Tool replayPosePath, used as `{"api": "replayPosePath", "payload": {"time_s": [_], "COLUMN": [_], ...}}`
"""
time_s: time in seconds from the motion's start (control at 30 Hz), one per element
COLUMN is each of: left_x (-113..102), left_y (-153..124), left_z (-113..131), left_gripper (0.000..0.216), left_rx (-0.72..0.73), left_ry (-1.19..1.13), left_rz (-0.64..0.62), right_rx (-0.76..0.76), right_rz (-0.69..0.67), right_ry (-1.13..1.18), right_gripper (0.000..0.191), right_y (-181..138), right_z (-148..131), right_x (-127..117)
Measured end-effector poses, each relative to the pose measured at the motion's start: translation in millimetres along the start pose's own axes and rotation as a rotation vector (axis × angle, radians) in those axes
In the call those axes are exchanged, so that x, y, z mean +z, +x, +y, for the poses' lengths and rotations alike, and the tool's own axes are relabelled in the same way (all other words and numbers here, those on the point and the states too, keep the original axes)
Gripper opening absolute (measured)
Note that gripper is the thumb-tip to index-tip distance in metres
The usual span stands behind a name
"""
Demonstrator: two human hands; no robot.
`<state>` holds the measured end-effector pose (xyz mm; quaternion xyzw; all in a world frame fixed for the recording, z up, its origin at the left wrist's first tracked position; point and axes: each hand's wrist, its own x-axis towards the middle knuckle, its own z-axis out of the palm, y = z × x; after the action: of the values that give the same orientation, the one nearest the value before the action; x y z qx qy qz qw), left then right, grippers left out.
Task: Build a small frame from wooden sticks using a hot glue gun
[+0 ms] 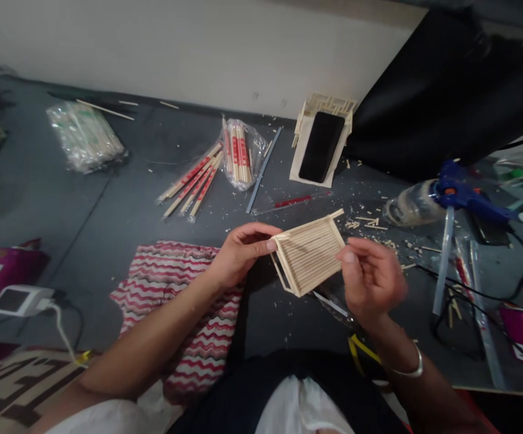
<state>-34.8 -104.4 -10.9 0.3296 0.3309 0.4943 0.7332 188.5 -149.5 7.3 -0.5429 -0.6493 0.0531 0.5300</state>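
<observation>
My left hand (pixel 249 248) grips a small frame made of wooden sticks (pixel 313 253) by its left corner, thumb on top and fingers behind. Slim sticks lie side by side across the panel, and longer ones stick out at its corners. At the panel's right edge, my right hand (pixel 372 277) is closed in a pinch, thumb against forefinger. Whether a small piece sits between those fingertips cannot be made out; the hand is slightly blurred. Below the panel, partly hidden, a shiny blade-like tool (pixel 331 303) lies on the dark table.
A blue glue gun (pixel 464 187) rests by a clear jar (pixel 413 204) at right, near cut stick pieces (pixel 370 223). Behind are wrapped chopsticks (pixel 193 181), a bagged bundle (pixel 85 135) and a phone (pixel 322 147). A striped cloth (pixel 175 274) lies left; a white charger (pixel 21 300) is beyond.
</observation>
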Motion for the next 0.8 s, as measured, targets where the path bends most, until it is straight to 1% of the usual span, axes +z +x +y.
{"api": "replayPosePath", "payload": {"time_s": [0.07, 0.13, 0.2, 0.27, 0.37, 0.43, 0.5, 0.6, 0.7, 0.77, 0.8], "left_x": [1.1, 3.0, 4.8, 6.0, 7.3, 8.8, 11.2, 15.3, 17.6, 17.6, 17.3], "left_y": [0.9, 2.1, 3.3, 4.2, 3.2, 0.3, -3.9, -10.7, -15.4, -16.6, -16.7], "left_z": [0.0, 0.3, 0.4, -0.3, -4.5, -9.6, -15.5, -22.3, -22.9, -20.4, -18.8], "left_gripper": [0.026, 0.028, 0.029, 0.030, 0.031, 0.031, 0.031, 0.028, 0.030, 0.036, 0.038], "left_rx": [0.010, 0.044, 0.089, 0.132, 0.170, 0.173, 0.169, 0.185, 0.205, 0.168, 0.128], "left_ry": [-0.045, -0.089, -0.121, -0.139, -0.134, -0.105, -0.057, 0.074, 0.183, 0.164, 0.128], "left_rz": [0.033, 0.094, 0.149, 0.174, 0.175, 0.161, 0.144, 0.095, -0.021, -0.085, -0.098], "right_rx": [0.060, 0.124, 0.211, 0.317, 0.463, 0.495, 0.495, 0.504, 0.545, 0.567, 0.572], "right_rz": [0.048, 0.093, 0.104, 0.062, -0.081, -0.150, -0.166, -0.114, -0.083, -0.070, -0.072], "right_ry": [0.007, 0.030, 0.071, 0.133, 0.266, 0.342, 0.390, 0.408, 0.398, 0.403, 0.410], "right_gripper": [0.015, 0.013, 0.015, 0.022, 0.030, 0.032, 0.032, 0.030, 0.027, 0.026, 0.025], "right_y": [2.3, 5.6, 8.7, 10.1, 9.2, 8.2, 8.5, 11.4, 15.3, 17.4, 18.3], "right_z": [3.0, 4.9, 7.2, 10.6, 16.3, 19.2, 21.8, 26.3, 32.0, 35.3, 36.5], "right_x": [1.8, 4.4, 7.7, 11.3, 16.2, 18.2, 19.0, 18.3, 16.7, 15.8, 15.6]}}
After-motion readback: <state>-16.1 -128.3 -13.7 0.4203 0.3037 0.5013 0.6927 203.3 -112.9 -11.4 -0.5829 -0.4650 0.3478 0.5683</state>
